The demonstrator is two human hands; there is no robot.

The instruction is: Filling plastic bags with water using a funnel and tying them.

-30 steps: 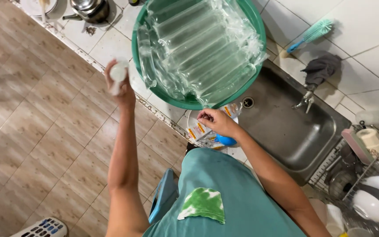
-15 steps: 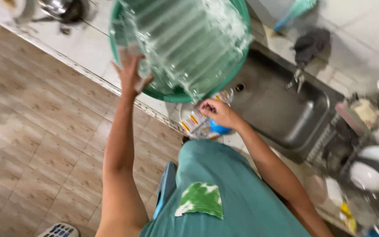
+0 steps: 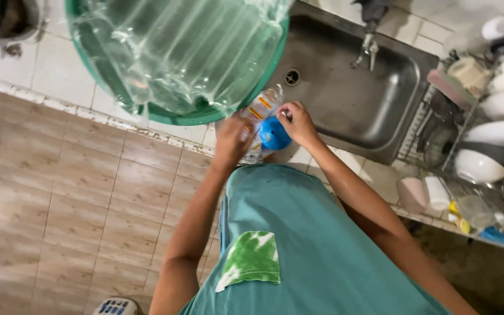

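Gripping a clear plastic packet (image 3: 256, 125) with orange and yellow print, the left hand (image 3: 230, 140) has its fingers curled around the packet's left side, closed on the crinkled film. The right hand (image 3: 296, 122) comes in from the other side, its fingers bent and drawn together at the packet's upper right edge, thumb and fingertips pinching the film there; exactly how much of the film sits between the fingertips cannot be told. Both hands are close together, with a round blue object (image 3: 275, 134) showing between them, just below the right hand's fingers and against the packet; whether it is a lid or something else is unclear.

The packet is held over the front edge of the tiled counter (image 3: 59, 81), just beside the front left corner of the steel sink (image 3: 351, 99), whose drain lies a little above the hands. Behind and to the left of the hands, a large green basin (image 3: 205, 114) sits on the counter, filled by a clear ridged plastic container (image 3: 176, 52); the packet's top reaches to the basin's near rim. At the sink's far edge stands a tap (image 3: 368, 45). Along the right end of the counter a dish rack (image 3: 473, 134) holds white bowls and plates. The person wears a teal shirt (image 3: 322, 251).
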